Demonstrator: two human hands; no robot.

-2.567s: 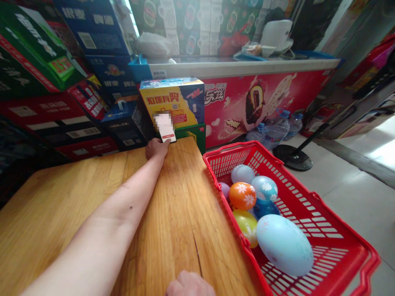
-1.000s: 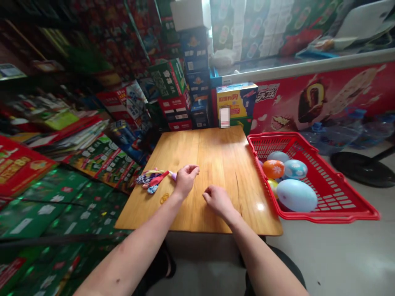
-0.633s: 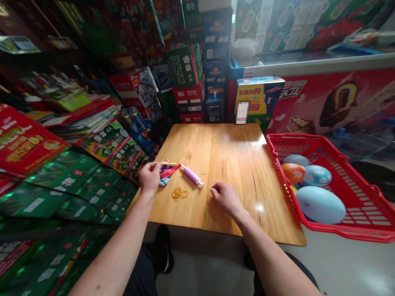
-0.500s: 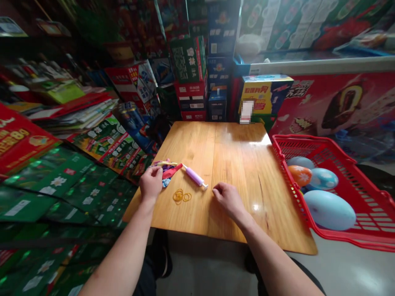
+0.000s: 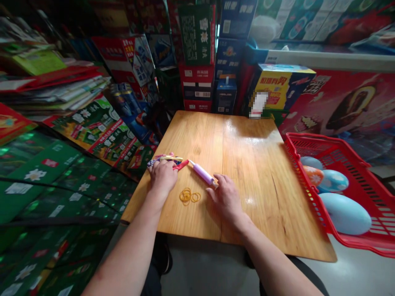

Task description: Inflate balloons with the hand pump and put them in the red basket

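Observation:
My left hand [image 5: 163, 176] lies over a small pile of uninflated balloons [image 5: 168, 158], its fingers spread on them and covering most of the pile. A red balloon [image 5: 182, 165] pokes out from beneath it, its end close to the nozzle of a purple balloon pump [image 5: 202, 173]. The pump lies slanted on the table, its white handle toward me. At that handle, my right hand [image 5: 227, 198] has its thumb and fingers apart on either side. Several yellowish rubber bands [image 5: 186, 196] lie between my hands.
The wooden table [image 5: 247, 164] has a red basket [image 5: 336, 240] at its right, holding inflated balloons such as a light blue one [image 5: 345, 213]. Stacked green cartons [image 5: 61, 172] line the left side. Boxes [image 5: 197, 82] and a freezer [image 5: 339, 98] stand behind the table.
My left hand has gone from a pinch beside the balloons to lying over them. My right hand has moved left to the pump's handle, its fingers parting. The view has shifted slightly.

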